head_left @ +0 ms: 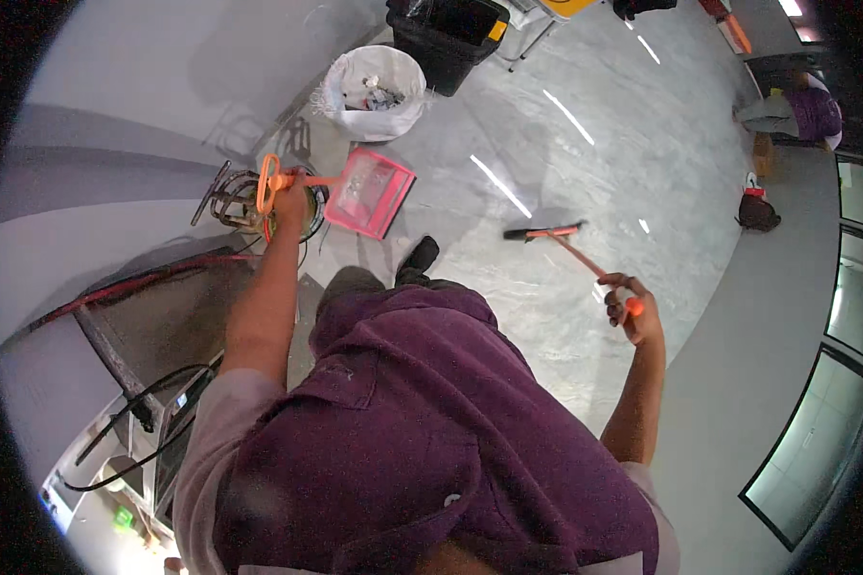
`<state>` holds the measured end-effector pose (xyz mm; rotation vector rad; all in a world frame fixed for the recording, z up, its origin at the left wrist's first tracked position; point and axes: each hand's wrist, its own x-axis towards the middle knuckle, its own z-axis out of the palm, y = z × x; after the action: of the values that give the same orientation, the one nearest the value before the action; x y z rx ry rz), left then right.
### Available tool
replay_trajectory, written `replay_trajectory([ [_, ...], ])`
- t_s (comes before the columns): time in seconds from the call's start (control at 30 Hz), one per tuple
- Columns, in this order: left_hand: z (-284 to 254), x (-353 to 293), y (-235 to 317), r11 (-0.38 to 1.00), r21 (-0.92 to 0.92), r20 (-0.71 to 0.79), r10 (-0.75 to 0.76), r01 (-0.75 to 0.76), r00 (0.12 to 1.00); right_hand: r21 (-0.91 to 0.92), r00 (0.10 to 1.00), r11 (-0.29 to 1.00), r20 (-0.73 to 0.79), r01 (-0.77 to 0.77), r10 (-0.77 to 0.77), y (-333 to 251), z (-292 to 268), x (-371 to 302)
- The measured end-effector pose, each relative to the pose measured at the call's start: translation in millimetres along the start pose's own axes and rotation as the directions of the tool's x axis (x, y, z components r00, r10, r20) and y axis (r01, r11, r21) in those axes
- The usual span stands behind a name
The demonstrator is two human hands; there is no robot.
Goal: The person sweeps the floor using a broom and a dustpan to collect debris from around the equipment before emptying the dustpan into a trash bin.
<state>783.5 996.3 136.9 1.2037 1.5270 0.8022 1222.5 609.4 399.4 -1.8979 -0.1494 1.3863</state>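
My left hand [290,199] is closed around the orange handle of a pink long-handled dustpan [385,217], whose pan is to the hand's right with pale bits in it. On the right, my right hand [634,305] has its fingers curled about the orange-tipped stick of a broom [575,253]. The stick slants up and left to a dark, slightly blurred broom head [542,232] over the grey floor. A wide gap lies between broom head and dustpan. One black shoe [421,255] of mine shows just below the pan.
Beyond the dustpan stands a white sack [333,103] of scraps, beside a black bin [429,59]. A metal reel [228,203] is by the left wall, near my left hand. Another person [813,115] is at the far right, with a dark brown bag [758,215] nearby.
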Motion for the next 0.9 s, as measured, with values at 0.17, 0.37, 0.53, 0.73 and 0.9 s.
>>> replay_trajectory([
  [0.17,13,42,8,0.977,-0.195,0.012,0.088,-0.084,0.996,0.262,0.98,0.944,-0.081,0.199,-0.184,-50,34,-19],
  [0.37,17,103,-5,0.987,-0.148,-0.007,0.066,-0.066,0.998,-0.328,0.919,0.873,-0.037,0.361,-0.393,-123,106,-24],
  [0.53,3,153,-26,0.993,-0.024,0.068,0.116,-0.114,0.991,-0.628,0.834,0.557,0.33,0.543,-0.442,-165,197,17],
  [0.73,10,130,-2,0.977,-0.175,0.13,0.149,-0.125,0.98,-0.529,0.608,0.332,0.765,0.781,-0.212,-211,332,110],
  [0.9,-30,110,-116,0.987,0.158,-0.017,0.013,-0.01,1.0,-0.464,0.454,0.007,0.863,0.886,-0.222,-244,458,166],
])
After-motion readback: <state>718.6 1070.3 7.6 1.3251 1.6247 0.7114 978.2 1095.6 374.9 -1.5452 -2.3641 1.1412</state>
